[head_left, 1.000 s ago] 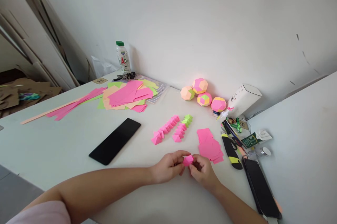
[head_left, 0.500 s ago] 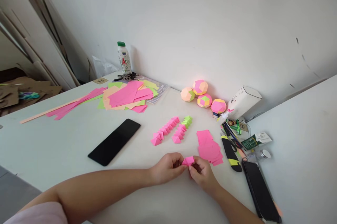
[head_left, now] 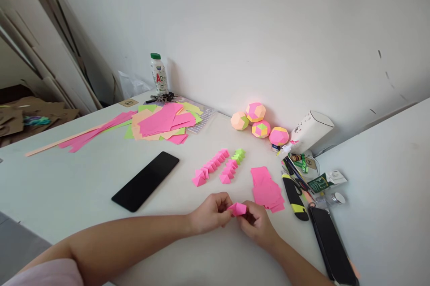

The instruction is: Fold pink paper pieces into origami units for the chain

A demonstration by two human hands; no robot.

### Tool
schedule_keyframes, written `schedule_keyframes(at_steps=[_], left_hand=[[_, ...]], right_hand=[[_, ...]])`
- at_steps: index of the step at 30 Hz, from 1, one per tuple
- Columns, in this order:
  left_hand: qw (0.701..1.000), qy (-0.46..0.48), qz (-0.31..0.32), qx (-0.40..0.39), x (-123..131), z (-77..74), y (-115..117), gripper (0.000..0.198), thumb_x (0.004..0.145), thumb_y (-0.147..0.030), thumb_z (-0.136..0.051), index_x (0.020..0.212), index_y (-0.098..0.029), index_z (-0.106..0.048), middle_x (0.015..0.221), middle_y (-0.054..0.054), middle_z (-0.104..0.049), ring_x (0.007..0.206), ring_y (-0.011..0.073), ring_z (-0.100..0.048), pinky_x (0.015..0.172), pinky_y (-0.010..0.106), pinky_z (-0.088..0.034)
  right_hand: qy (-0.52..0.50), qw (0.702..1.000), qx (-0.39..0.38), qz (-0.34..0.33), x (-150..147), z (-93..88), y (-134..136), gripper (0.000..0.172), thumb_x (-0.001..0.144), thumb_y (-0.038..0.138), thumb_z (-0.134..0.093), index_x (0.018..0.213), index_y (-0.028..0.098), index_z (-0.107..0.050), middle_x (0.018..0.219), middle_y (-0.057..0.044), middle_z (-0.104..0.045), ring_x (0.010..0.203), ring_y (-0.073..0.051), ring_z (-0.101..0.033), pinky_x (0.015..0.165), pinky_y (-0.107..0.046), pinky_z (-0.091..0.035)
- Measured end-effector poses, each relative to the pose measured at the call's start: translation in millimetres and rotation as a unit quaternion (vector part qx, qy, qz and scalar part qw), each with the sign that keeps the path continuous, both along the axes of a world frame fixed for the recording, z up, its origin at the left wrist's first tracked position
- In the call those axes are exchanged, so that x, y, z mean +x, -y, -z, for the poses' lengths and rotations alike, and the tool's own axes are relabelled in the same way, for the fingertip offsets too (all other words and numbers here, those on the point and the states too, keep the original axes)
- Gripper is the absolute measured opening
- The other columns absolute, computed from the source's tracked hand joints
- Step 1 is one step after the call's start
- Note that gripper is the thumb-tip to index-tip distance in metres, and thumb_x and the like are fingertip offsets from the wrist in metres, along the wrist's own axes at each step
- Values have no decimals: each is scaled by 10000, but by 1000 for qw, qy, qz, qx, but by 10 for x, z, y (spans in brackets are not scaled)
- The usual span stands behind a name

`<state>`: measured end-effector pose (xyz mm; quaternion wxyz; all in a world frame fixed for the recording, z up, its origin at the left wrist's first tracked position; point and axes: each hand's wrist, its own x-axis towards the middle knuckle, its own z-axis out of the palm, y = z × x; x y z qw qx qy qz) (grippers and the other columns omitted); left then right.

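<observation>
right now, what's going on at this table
A person holds a small piece of folded pink paper between the left hand and the right hand. Beyond the hands lie an all-pink row of small folded pieces and a pink-and-green row. Flat pink sheets lie in an overlapping pile to the right. Four multicoloured paper balls sit near the wall.
</observation>
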<state>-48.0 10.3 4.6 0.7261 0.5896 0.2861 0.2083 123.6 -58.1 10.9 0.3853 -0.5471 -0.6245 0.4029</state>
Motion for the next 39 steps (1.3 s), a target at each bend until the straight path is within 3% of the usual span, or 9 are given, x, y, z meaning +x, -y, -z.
schedule_keyframes(at_steps=[6, 12, 18, 23, 27, 34, 39], left_hand=[[999, 19, 2, -39, -10, -25, -12, 207, 662, -160, -626, 693, -184, -423, 513, -79, -508, 416, 70, -470, 413, 191, -356], [998, 42, -3, -44, -1, -23, -25, 247, 726, -303, -644, 771, -178, -435, 529, -86, -488, 385, 38, -372, 385, 175, -298], [999, 28, -7, -28, 5, -31, -27, 416, 757, -542, -588, 875, -155, -490, 590, -72, -485, 400, 33, -346, 386, 187, -270], [998, 28, 43, -26, -14, -24, -25, 426, 786, -503, -587, 1018, -153, -515, 670, -41, -514, 484, 54, -385, 457, 204, -327], [997, 27, 71, -3, -30, -9, -17, 427, 806, -417, -587, 1133, -167, -471, 717, -29, -509, 550, 79, -420, 498, 215, -353], [996, 28, 75, 40, -32, -24, -7, 284, 837, -323, -534, 1064, -154, -515, 667, -34, -468, 521, 76, -380, 490, 214, -315], [994, 52, 87, 48, -48, -29, -11, 259, 844, -304, -523, 1062, -164, -528, 684, -33, -447, 561, 84, -399, 508, 210, -324]], right_hand=[[-54, 997, 49, 15, 21, 117, 39, 195, 824, 204, -526, 1018, 208, -525, 796, -34, -620, 542, -122, -543, 489, -229, -438], [38, 981, 189, -28, 5, 24, 37, 151, 872, 196, -491, 889, 216, -640, 796, -83, -649, 690, -183, -619, 582, -281, -511], [68, 972, 223, -19, 12, 5, 34, 165, 854, 164, -547, 862, 229, -698, 772, -76, -666, 678, -181, -642, 585, -276, -537], [83, 965, 249, 20, 15, 25, 25, 160, 838, 152, -567, 838, 232, -706, 729, -63, -664, 621, -174, -631, 540, -270, -534], [75, 968, 239, 16, 16, 19, 17, 157, 828, 142, -576, 846, 223, -709, 727, -64, -656, 586, -165, -613, 500, -258, -520], [66, 983, 170, 7, 44, 61, 33, 161, 854, 217, -561, 863, 205, -721, 776, -86, -660, 545, -150, -587, 476, -265, -509], [58, 984, 165, 10, 36, 57, 20, 160, 846, 223, -570, 848, 209, -730, 758, -85, -670, 537, -153, -585, 470, -269, -500]])
